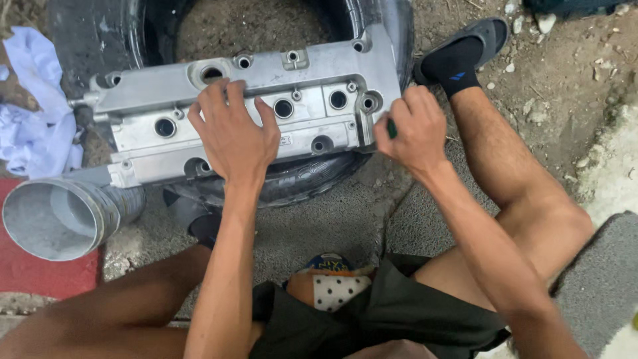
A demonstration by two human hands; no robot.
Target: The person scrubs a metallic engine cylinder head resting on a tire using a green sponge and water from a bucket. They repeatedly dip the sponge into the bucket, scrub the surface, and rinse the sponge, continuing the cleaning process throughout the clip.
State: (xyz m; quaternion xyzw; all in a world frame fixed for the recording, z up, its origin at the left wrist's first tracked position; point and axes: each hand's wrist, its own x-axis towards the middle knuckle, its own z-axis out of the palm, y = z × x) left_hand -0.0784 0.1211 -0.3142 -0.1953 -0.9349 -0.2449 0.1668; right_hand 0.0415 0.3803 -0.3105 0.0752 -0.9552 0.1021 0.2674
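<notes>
while resting across a black tyre [292, 183], silver valve cover [252, 106] pinned flat under spread left hand [234, 136], right hand [411, 133] closed on small green-tipped tool [392, 127] at cover's right end; step: working that edge; next: steady pressure.

This looks like an informal outdoor car-repair spot, a roadside or backyard workshop rather than a fitted garage. The ground [319, 233] is rough concrete giving way to bare dirt and scattered pebbles [531, 26] at one o'clock. A worn black tyre [292, 183] lies flat on it and serves as a workbench, bearing an aluminium engine valve cover [266, 110] with its row of plug holes. At eight o'clock a ribbed metal intake duct [60, 216] lies beside a red-painted kerb [40, 272], and at nine o'clock sits a crumpled pale cloth [36, 106]. The person squats in shorts, sock and slide sandal [482, 36], not workshop gear.
</notes>
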